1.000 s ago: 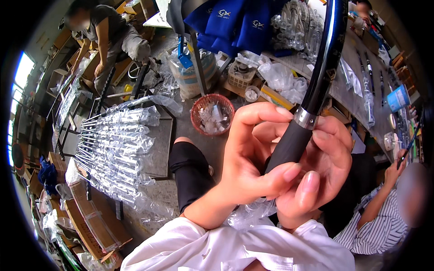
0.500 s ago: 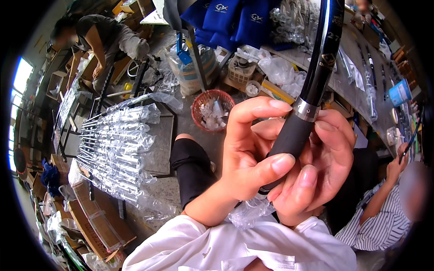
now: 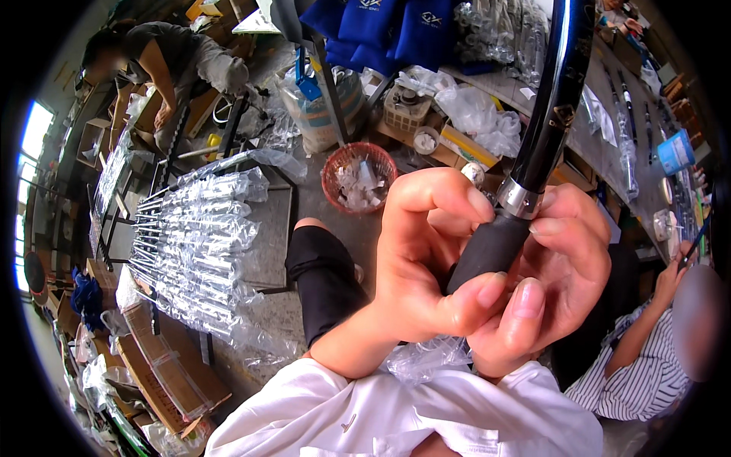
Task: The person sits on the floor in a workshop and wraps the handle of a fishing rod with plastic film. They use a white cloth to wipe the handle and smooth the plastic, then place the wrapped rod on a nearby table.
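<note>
Both hands are around a fishing rod [image 3: 550, 114] with a glossy black shaft, a silver metal ring and a matte black grip. My left hand [image 3: 430, 251] is curled about the grip, its index fingertip beside the ring and its thumb low on the grip. My right hand [image 3: 552, 282] closes on the grip from the other side, fingertips just below the ring and thumb beside the left thumb. The shaft rises past the upper edge, leaning right. The grip's lower end is hidden behind my fingers. Crumpled clear plastic [image 3: 430, 358] lies below my wrists.
Several plastic-sleeved rods [image 3: 202, 251] lie on a rack at the left. A red basket [image 3: 327, 183] holds scraps. Blue cloth bags [image 3: 373, 34] lie beyond. A workbench [image 3: 586, 152] runs along the right, with a blue bucket [image 3: 675, 154]. One person [image 3: 164, 61] bends far left; another [image 3: 640, 358] sits right.
The rod and both hands have shifted slightly right, with the ring a little lower. My left thumb has moved right along the grip, and the grip's lower end is now covered.
</note>
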Demonstrator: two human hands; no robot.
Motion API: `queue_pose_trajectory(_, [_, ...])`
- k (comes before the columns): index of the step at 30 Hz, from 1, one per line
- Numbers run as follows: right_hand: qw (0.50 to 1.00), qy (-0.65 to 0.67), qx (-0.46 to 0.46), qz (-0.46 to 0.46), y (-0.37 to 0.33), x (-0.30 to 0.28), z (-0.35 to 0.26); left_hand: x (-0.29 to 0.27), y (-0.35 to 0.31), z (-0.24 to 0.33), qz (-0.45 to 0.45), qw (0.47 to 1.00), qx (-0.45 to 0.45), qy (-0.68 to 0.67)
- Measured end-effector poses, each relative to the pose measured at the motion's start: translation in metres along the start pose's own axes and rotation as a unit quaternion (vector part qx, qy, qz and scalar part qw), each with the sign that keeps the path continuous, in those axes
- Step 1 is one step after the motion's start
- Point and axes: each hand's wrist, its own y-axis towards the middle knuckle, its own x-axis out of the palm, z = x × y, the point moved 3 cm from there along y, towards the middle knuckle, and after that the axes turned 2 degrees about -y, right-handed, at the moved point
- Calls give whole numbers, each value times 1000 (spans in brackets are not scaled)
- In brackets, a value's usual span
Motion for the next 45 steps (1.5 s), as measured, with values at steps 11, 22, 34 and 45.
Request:
queue_pose_trajectory(11, [1000,17,-6,-7,-2,2,2,-3,1,2,-48,992,33,112])
queue_pose_trajectory(22, [978,-79,-116,-152,13,-10,10,-3,0,6,-27,976,10,215])
queue_pose_trajectory(34, [991,-105,-70,-44,-9,-8,9,2,3,11,-37,970,-96,221])
queue_pose_trajectory(45, [982,-168,-75,-34,-13,-8,2,6,0,9,-4,978,-162,132])
